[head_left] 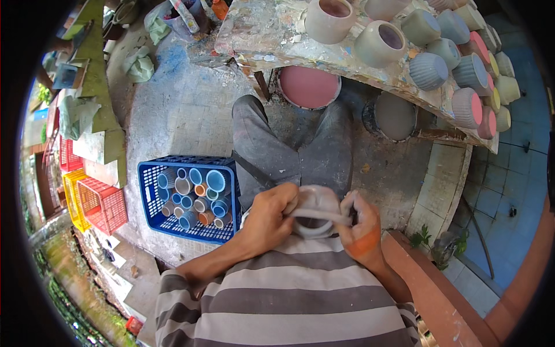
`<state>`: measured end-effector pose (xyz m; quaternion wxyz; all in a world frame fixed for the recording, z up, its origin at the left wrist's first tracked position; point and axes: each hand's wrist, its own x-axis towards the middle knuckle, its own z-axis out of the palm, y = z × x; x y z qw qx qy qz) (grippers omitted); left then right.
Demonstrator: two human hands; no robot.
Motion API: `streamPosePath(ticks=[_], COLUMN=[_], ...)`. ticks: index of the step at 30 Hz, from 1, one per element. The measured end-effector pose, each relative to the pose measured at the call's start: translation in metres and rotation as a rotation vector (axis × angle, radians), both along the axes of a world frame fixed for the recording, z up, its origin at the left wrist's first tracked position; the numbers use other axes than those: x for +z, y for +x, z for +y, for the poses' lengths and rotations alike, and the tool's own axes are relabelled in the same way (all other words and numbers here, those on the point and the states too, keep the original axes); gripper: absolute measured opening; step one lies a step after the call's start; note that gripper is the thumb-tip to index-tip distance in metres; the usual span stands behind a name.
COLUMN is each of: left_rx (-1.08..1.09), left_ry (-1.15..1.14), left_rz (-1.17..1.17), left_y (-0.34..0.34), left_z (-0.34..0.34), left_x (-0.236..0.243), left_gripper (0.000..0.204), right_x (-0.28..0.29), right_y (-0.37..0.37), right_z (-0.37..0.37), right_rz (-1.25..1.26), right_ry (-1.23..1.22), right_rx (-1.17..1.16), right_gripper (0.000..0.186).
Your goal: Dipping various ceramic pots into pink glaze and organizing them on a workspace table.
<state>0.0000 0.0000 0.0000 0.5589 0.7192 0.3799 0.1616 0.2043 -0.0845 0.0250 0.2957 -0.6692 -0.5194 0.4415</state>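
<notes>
A pale grey-white pot (315, 232) sits in my lap against my striped shirt, its round mouth partly showing. Across it runs a pale, narrow strip (319, 214), stretched between my two hands; it looks like a band or cloth, and I cannot tell which. My left hand (270, 215) is closed with its fingers pinched at the strip's left end, beside the pot. On the other side, my right hand (359, 224) is closed around the strip's right end, with an orange stain near the wrist. The pot's lower part is hidden.
Left of my legs stands a blue crate (188, 234) holding several small pots. A paint-spattered table (277, 40) carries many pots at the upper right. Below its edge are a pink-filled basin (310, 87) and a grey-filled bucket (395, 115). Red crates (104, 205) stand far left.
</notes>
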Motion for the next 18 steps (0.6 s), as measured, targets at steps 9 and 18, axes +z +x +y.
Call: streamPosePath(ticks=[9,18], left_rx=[0.272,0.432], left_ry=[0.396,-0.644], left_rz=[-0.047,-0.382], left_y=[0.04,-0.013], left_z=[0.036,0.036], left_x=[-0.082,-0.142], left_gripper=[0.02,0.042], right_x=[-0.085,-0.162], right_y=[-0.006,0.012], right_z=[0.066,0.084], right_rz=[-0.288,0.261], right_ry=[0.248,0.009], right_rx=[0.007,0.267], right_gripper=[0.028,0.08])
